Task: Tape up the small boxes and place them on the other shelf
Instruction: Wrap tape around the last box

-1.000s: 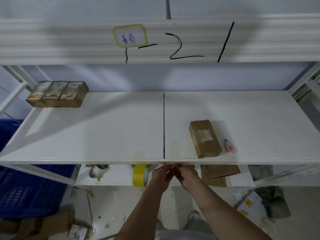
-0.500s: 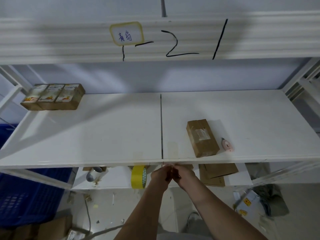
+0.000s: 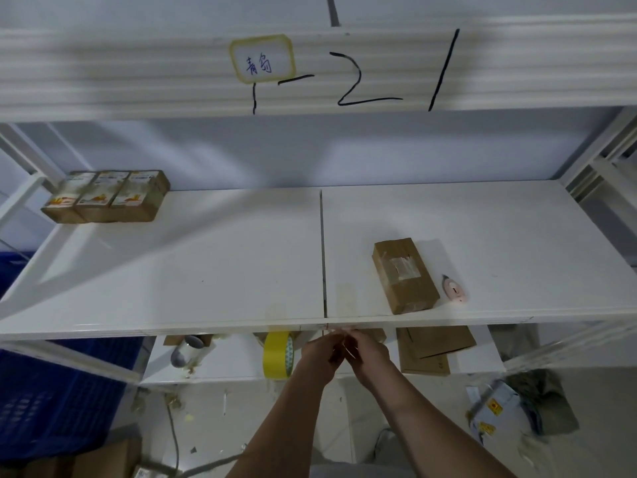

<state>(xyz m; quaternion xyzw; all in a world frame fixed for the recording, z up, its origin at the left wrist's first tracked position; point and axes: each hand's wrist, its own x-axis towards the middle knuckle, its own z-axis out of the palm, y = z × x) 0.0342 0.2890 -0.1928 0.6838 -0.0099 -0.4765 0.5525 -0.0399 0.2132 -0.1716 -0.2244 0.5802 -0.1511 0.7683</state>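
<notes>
Just below the shelf's front edge, left hand and right hand meet, fingers curled; whether they pinch anything, I cannot tell. Taped cardboard box lies on the shelf beside a pink box cutter.

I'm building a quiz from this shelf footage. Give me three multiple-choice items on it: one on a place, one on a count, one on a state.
1. Where does the pink cutter lie?
A. right of the lone brown box
B. on the floor
C. on the printed boxes

2. How many printed boxes stand in the row at the shelf's back left?
A. one
B. three
C. five

3. How does the yellow tape roll stand?
A. flat on its side
B. upright on its edge
C. hung from a hook

Answers: 1 A, it rests on the shelf just beside the brown box. 2 B, three labelled tops show side by side. 3 B, its round face is turned sideways on the lower shelf.
</notes>
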